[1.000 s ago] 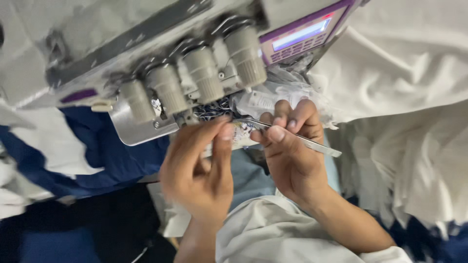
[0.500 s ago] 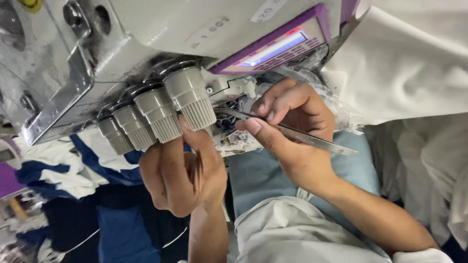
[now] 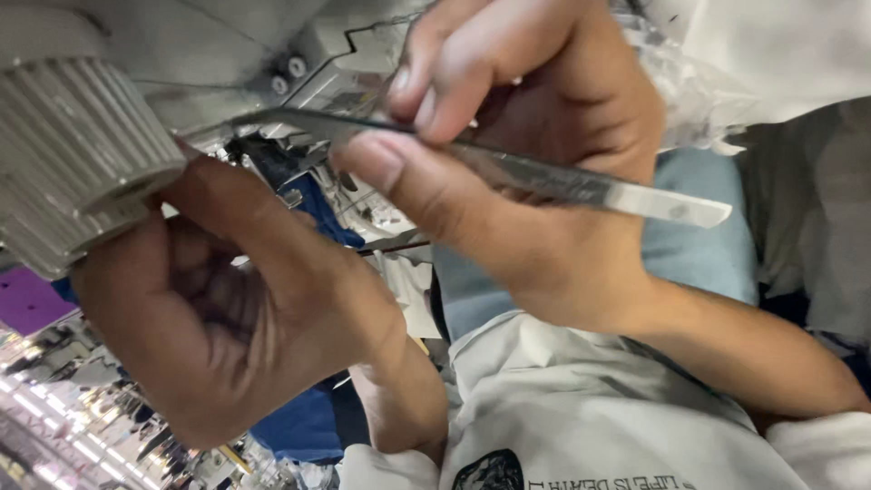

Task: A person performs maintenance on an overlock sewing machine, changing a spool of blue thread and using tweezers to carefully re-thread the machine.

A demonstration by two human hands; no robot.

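Tweezers (image 3: 544,177) of bright metal cross the upper middle of the frame, pinched in the fingers (image 3: 381,163) of your right hand (image 3: 535,154), their tips pointing left into the sewing machine (image 3: 227,45). Your left hand (image 3: 227,327) fills the lower left, fingers curled loosely with nothing seen in them, its knuckles touching the ribbed grey knob (image 3: 77,150) at the upper left. Blue fabric (image 3: 313,204) shows between both hands.

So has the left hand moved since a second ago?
Yes. The left hand dropped from the tweezers to curl below the ribbed knob on the sewing machine.
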